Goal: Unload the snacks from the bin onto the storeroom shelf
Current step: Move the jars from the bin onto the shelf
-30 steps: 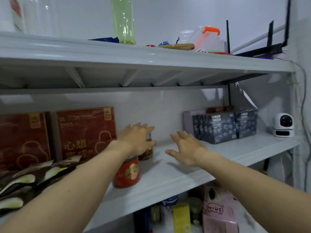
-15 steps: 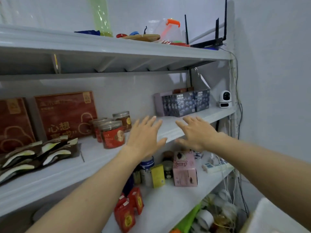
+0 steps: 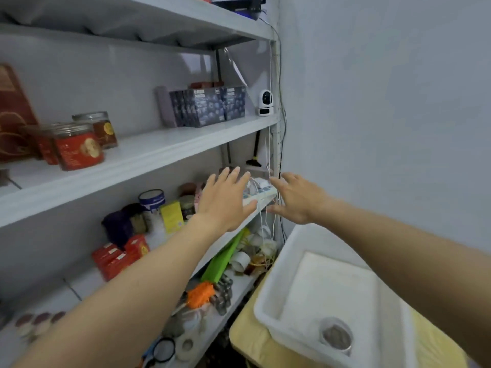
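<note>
— Where are your hands?

— My left hand (image 3: 225,200) and my right hand (image 3: 297,200) are both stretched out in front of me, fingers straight and spread, holding nothing. They hover side by side, apart, at the end of the lower shelf (image 3: 79,285), where a white power strip (image 3: 261,193) lies.

— And the snacks?

— The red-labelled jars (image 3: 77,147) stand together on the middle shelf (image 3: 164,147), off to my left. Dark boxes (image 3: 207,106) stand further along it, near a small white camera (image 3: 265,102) at its far end. One metal-lidded jar (image 3: 336,334) sits in the near corner of the white bin (image 3: 273,282), low on my right.

— What is the bin on?

— A yellow bench (image 3: 247,338), just beside the shelving.
</note>
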{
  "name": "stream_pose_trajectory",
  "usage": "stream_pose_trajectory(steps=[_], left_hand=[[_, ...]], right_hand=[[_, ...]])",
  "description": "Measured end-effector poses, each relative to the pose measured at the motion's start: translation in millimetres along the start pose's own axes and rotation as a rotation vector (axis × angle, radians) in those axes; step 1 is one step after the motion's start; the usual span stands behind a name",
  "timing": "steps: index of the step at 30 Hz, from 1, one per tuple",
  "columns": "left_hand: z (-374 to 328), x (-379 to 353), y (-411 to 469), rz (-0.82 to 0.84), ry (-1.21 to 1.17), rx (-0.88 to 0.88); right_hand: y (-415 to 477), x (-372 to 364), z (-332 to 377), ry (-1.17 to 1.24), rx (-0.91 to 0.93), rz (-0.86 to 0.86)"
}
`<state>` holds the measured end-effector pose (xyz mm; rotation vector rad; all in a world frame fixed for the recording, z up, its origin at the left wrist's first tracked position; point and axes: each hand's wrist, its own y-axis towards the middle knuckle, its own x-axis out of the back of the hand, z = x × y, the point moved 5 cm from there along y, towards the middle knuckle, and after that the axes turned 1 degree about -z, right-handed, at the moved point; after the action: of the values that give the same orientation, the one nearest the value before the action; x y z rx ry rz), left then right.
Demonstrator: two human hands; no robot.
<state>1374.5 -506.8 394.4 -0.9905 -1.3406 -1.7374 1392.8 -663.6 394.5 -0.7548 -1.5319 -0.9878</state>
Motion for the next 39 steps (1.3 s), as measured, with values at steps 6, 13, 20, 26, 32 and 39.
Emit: stream_pose_trajectory(steps=[6,13,20,26,32,39], left_hand=[[-64.0,-55.8,-6.8,0.052,-0.052,-0.094],[-117.7,-143.3,-23.1,0.239,-0.103,-0.142],[-155.2,-216.1,-59.0,0.393,-0.176,-0.130],[-170.3,-262.1,-82.9,0.544,-0.238,-0.127],[-164.9,-289.0,-93.9,0.621,-0.255,-0.121],[-165.3,-299.4,-97.8,0.661,-0.260,-0.152]], right_hand=[[-34.6,-45.3,-45.5,0.022,-0.096,0.112],[-59.2,-124.2,-87.1,0.082,-0.157,0.269],[-81.7,-223.8,-104.5,0.168,-0.197,0.458],[-99.5,-303.2,-108.7,0.274,-0.227,0.654],[-112.6,-348.3,-102.1,0.310,-0.177,0.848],[-111.7,-359.7,-96.7,0.323,-0.193,0.785]])
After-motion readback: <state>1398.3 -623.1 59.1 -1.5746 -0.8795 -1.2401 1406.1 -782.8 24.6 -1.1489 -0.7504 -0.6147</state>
